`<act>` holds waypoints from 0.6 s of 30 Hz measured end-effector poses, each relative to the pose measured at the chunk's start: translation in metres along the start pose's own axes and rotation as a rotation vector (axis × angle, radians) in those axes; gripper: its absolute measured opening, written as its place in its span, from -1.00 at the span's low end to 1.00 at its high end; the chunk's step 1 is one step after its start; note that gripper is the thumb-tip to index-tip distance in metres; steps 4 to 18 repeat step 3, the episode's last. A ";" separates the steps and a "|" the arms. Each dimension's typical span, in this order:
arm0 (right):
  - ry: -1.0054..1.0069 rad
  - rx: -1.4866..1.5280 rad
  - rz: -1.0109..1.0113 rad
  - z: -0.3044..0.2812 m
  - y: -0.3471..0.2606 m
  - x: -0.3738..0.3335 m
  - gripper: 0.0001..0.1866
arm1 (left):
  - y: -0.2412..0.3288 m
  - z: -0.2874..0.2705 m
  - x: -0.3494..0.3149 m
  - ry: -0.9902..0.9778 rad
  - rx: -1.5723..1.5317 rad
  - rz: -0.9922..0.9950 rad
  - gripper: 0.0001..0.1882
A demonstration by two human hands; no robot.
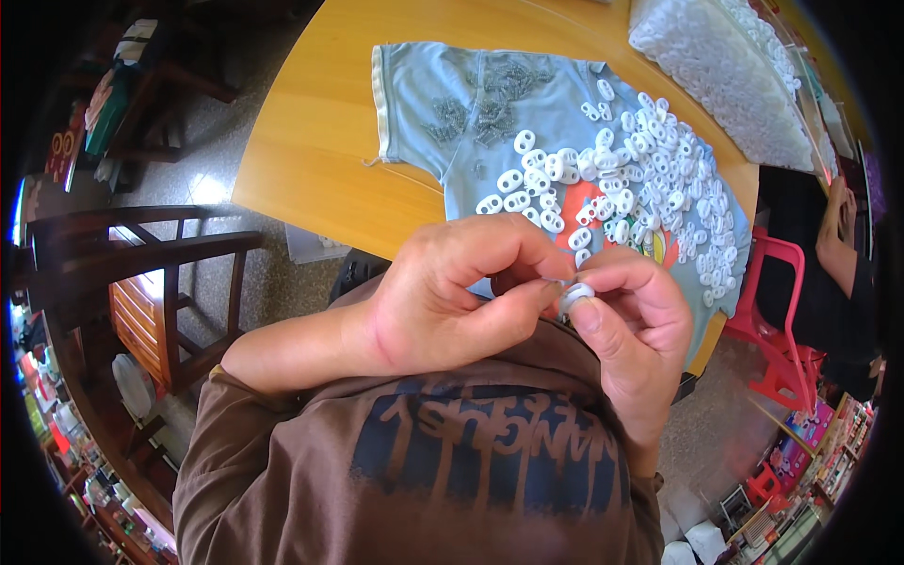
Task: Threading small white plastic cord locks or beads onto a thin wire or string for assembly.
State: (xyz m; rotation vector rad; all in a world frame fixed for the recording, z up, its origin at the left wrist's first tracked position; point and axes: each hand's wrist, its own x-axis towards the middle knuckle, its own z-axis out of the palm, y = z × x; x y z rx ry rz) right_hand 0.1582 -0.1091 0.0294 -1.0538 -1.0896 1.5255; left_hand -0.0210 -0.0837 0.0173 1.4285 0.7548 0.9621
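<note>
Close in front of my chest, both hands meet over the near edge of a light-blue shirt (pixel 414 104) spread on the table. Between the thumb and fingers of my right hand (pixel 636 325) is a small white plastic cord lock (pixel 576 294). The fingertips of my left hand (pixel 452 292) are pinched together right against it; whatever tiny part they hold is hidden. Just beyond my hands lies a heap of similar white oval cord-lock pieces (pixel 650 155) with two holes each. Small piles of dark metal springs (pixel 494 113) rest on the shirt farther left.
The shirt lies on a yellow wooden table (pixel 311 122). A big clear bag of white pieces (pixel 720 80) stands at the far right. Another person's arm (pixel 836 235) shows beyond a red plastic stool (pixel 777 311). Wooden chairs (pixel 141 301) stand at left.
</note>
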 end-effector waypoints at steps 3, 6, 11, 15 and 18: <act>0.003 -0.065 -0.044 -0.002 0.001 0.000 -0.82 | 0.002 0.001 0.000 -0.006 0.022 -0.030 -0.83; 0.003 -0.065 -0.044 -0.002 0.001 0.000 -0.82 | 0.002 0.001 0.000 -0.006 0.022 -0.030 -0.83; 0.003 -0.065 -0.044 -0.002 0.001 0.000 -0.82 | 0.002 0.001 0.000 -0.006 0.022 -0.030 -0.83; 0.003 -0.065 -0.044 -0.002 0.001 0.000 -0.82 | 0.002 0.001 0.000 -0.006 0.022 -0.030 -0.83; 0.003 -0.065 -0.044 -0.002 0.001 0.000 -0.82 | 0.002 0.001 0.000 -0.006 0.022 -0.030 -0.83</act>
